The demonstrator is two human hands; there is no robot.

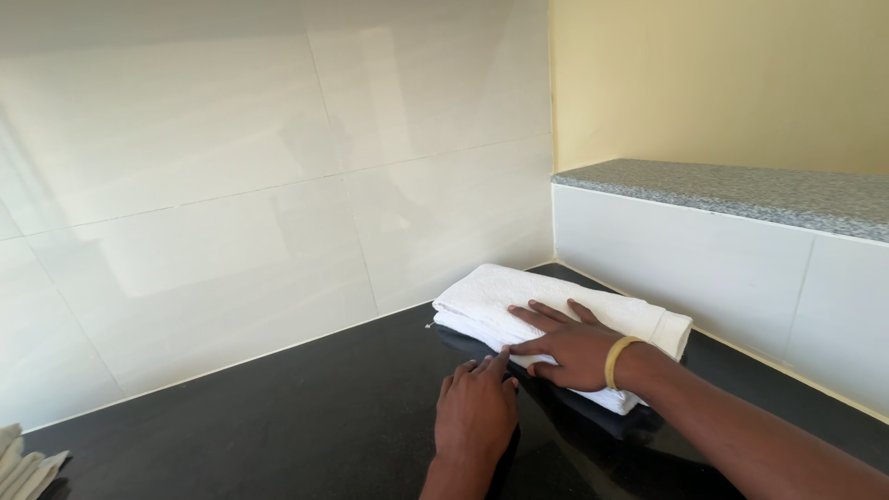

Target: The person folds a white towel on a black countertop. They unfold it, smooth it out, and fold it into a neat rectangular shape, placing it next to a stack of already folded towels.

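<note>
A folded white towel (491,296) lies on the black countertop (278,417) in the corner by the tiled wall. My right hand (565,344), with a yellow band at the wrist, lies flat on top of the towel, fingers spread and pointing left. My left hand (477,412) rests on the counter just in front of the towel, fingertips touching the towel's near edge. Neither hand grips anything.
White wall tiles (231,185) rise behind the counter. A grey speckled stone ledge (741,190) on a white tiled wall stands at the right. The corner of a pale cloth (23,468) shows at the bottom left edge.
</note>
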